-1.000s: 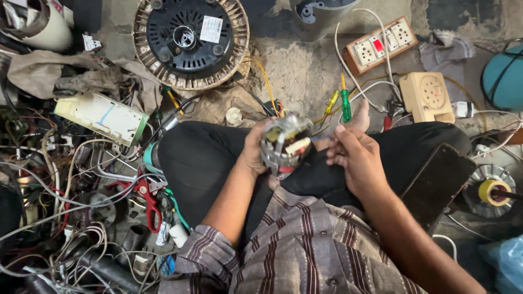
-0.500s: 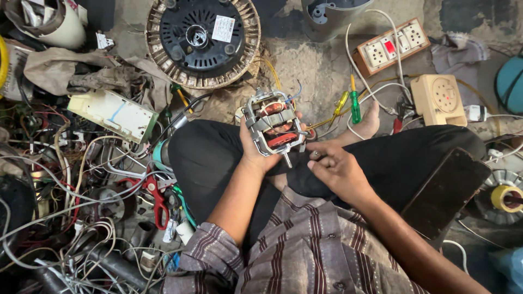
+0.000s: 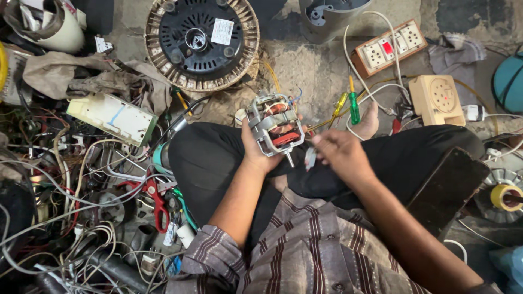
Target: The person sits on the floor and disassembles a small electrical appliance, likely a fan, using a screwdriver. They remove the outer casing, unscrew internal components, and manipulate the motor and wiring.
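At the centre of the frame the left hand (image 3: 255,155) is clamped around a small electric motor (image 3: 274,129), fingers wrapped on its left side, holding it above the lap with its shaft pointing down and right. The right hand (image 3: 340,155) sits just right of the shaft, fingers drawn together around a small pale piece (image 3: 310,158); motion blur hides whether it truly pinches it. A narrow gap separates the two hands.

Beneath them lie the black-trousered legs (image 3: 218,158), crossed, filling the middle band. A bare foot (image 3: 368,122) shows just above the right hand, with a green-handled screwdriver (image 3: 354,106) and a yellow-handled one (image 3: 339,103) close to it on the concrete floor (image 3: 316,65).

In the upper middle of the frame rests a large round fan motor (image 3: 201,41); the floor between it and the small motor is the barest patch. At upper right sit a socket board (image 3: 388,48) and a beige box (image 3: 436,99). The left third is crowded with tangled wires (image 3: 65,179), red-handled snips (image 3: 157,198) and a cream rectangular case (image 3: 111,117). A dark board (image 3: 447,188) leans at the right knee, a tape roll (image 3: 504,197) at the right edge.
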